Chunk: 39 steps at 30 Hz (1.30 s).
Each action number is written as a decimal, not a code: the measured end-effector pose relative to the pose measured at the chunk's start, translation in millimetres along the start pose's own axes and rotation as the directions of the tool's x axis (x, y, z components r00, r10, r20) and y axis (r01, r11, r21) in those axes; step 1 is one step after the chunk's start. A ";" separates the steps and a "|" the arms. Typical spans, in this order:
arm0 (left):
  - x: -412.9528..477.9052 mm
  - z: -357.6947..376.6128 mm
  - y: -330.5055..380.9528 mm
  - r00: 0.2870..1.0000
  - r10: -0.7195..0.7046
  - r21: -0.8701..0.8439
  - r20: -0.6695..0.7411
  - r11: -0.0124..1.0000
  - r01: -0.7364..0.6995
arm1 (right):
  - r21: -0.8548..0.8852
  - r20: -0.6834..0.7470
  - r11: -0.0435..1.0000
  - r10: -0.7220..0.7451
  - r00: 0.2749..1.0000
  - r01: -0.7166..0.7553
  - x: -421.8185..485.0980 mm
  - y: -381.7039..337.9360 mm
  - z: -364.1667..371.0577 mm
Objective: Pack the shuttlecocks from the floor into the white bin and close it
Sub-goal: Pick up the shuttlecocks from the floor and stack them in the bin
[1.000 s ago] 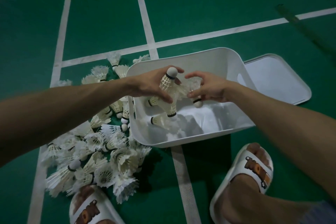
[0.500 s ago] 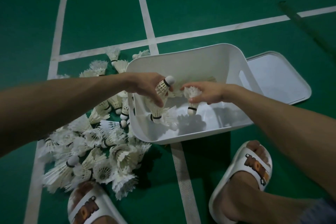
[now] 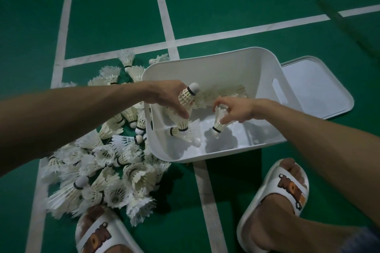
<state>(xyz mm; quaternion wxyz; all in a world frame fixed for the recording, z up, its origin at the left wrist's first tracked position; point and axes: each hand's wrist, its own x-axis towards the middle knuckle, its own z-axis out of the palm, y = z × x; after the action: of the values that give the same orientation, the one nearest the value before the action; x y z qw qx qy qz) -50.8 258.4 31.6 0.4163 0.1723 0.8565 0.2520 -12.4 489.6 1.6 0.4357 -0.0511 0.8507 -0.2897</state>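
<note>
A white bin (image 3: 265, 70) stands open on the green court floor. My left hand (image 3: 166, 96) hovers over its left side, gripping a bunch of shuttlecocks (image 3: 186, 97), one with its cork up. My right hand (image 3: 236, 109) is inside the bin, fingers pinching one shuttlecock (image 3: 219, 122) held cork down just above the bin floor. Several shuttlecocks lie in the bin along the far wall (image 3: 224, 93) and near the left corner (image 3: 185, 131). A big pile of shuttlecocks (image 3: 107, 162) lies on the floor left of the bin.
The flat white lid (image 3: 316, 86) lies on the floor right of the bin. My feet in white slippers sit at lower left (image 3: 98, 234) and lower right (image 3: 283, 189). White court lines (image 3: 207, 197) cross the floor. A dark thin pole (image 3: 345, 26) lies at upper right.
Both hands have dropped from above the bin's middle down into it. My right hand has lowered its shuttlecock toward the bin floor. The left hand keeps its bunch.
</note>
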 end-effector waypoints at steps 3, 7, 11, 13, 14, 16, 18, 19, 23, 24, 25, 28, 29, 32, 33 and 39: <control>-0.1 -1.2 0.1 1.000 0.009 -0.024 -0.021 1.000 -0.009 | -0.082 -0.061 0.996 -0.029 0.998 0.024 1.0 0.8 -1.9; -1.4 -0.5 3.7 0.998 0.057 -0.125 -0.039 0.990 -0.061 | -0.167 -0.094 0.985 -0.054 0.994 0.038 2.4 -0.1 0.3; -3.3 0.9 5.0 0.992 0.105 -0.168 -0.067 0.979 -0.114 | -0.252 -0.134 0.968 -0.038 0.990 0.003 8.7 -2.7 6.2; -4.0 1.8 4.5 0.988 0.135 -0.121 -0.075 0.982 -0.143 | -0.233 -0.141 0.972 -0.001 0.990 -0.032 10.7 -4.1 9.3; -4.0 1.9 4.0 0.986 0.150 -0.089 -0.078 0.984 -0.157 | -0.238 -0.149 0.970 0.014 0.989 -0.049 11.0 -5.2 10.5; -3.9 1.7 3.2 0.983 0.168 -0.026 -0.069 0.985 -0.170 | -0.241 -0.178 0.968 0.026 0.984 -0.069 12.0 -7.0 13.3; -2.3 1.7 2.4 0.986 0.165 0.029 -0.032 0.986 -0.164 | -0.214 -0.210 0.973 0.035 0.977 -0.081 14.0 -8.5 15.8; -1.4 1.8 2.5 0.987 0.158 0.056 -0.011 0.986 -0.157 | -0.200 -0.221 0.976 0.043 0.974 -0.089 15.3 -9.5 17.0; 1.1 3.0 1.2 0.989 0.146 0.143 0.018 0.979 -0.147 | -0.008 -0.222 0.995 0.097 0.970 -0.102 25.4 -10.9 26.2; 1.3 2.8 0.7 0.989 0.144 0.144 0.018 0.979 -0.145 | 0.052 -0.208 0.994 0.107 0.972 -0.098 28.9 -10.8 29.3; 1.2 2.5 0.5 0.990 0.141 0.143 0.016 0.980 -0.141 | 0.108 -0.180 0.990 0.109 0.978 -0.091 31.7 -11.5 32.5; 2.2 2.8 -0.5 0.991 0.130 0.134 0.010 0.982 -0.131 | 0.306 -0.025 0.948 0.103 0.994 -0.090 35.9 -12.4 37.7; 2.3 3.0 -0.7 0.992 0.127 0.124 0.012 0.984 -0.127 | 0.337 0.020 0.937 0.094 0.995 -0.095 34.5 -13.0 37.0; 2.2 3.3 -2.5 0.992 0.123 0.101 0.007 0.987 -0.123 | 0.262 0.053 0.962 0.069 0.996 -0.081 32.2 -12.5 35.1; 2.5 3.3 -2.7 0.992 0.125 0.095 -0.001 0.988 -0.125 | 0.208 0.034 0.976 0.056 0.998 -0.062 33.1 -11.9 35.0; 3.2 4.3 -3.6 0.990 0.133 0.007 -0.044 0.991 -0.133 | 0.065 -0.025 0.997 -0.036 0.999 0.038 37.7 -16.2 33.8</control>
<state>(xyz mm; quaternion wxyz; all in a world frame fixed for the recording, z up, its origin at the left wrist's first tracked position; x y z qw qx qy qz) -49.6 258.3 25.3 0.3792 0.2242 0.8525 0.2814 -12.1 448.3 -31.9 0.4215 -0.0490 0.8448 -0.3259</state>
